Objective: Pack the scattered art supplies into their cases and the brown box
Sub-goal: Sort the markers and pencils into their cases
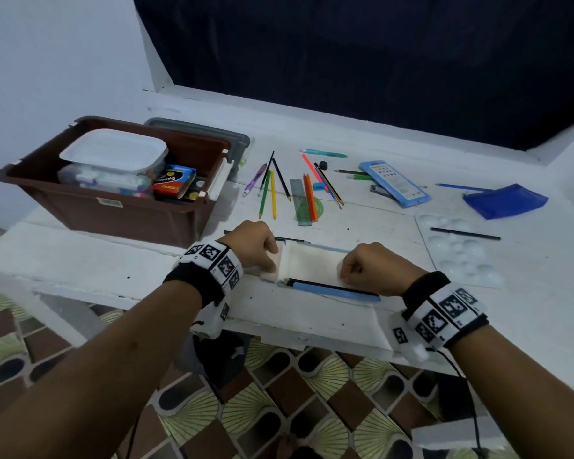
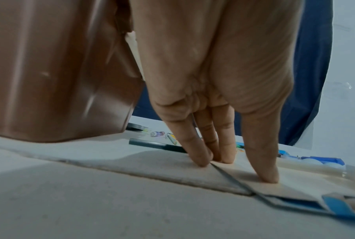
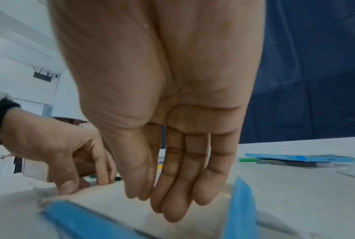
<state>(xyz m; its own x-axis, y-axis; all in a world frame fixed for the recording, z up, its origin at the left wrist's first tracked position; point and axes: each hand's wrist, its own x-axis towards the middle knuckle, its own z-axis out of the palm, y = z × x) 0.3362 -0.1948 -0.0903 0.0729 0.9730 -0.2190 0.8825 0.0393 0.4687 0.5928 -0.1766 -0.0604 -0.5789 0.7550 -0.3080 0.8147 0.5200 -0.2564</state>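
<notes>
An open blue-edged case (image 1: 332, 290) with a white foam lining (image 1: 312, 263) lies at the table's front edge, and a black pencil (image 1: 328, 285) lies along its near side. My left hand (image 1: 265, 256) is at the case's left end, straight fingers (image 2: 205, 155) and thumb pressing down on the foam (image 2: 152, 165). My right hand (image 1: 352, 268) is at the right end, its fingers (image 3: 172, 202) straight and pointing down at the foam (image 3: 115, 198). The brown box (image 1: 113, 213) stands at the left, holding a white tub and small boxes. Loose pencils (image 1: 272, 190) lie behind the case.
A grey lid (image 1: 212, 134) leans behind the box. A ruler (image 1: 299, 200), a teal pen (image 1: 325, 154), a blue labelled case (image 1: 395, 183) and a blue pouch (image 1: 507, 200) lie further back. A white palette (image 1: 458, 256) with a dark brush (image 1: 464, 233) sits right of my hands.
</notes>
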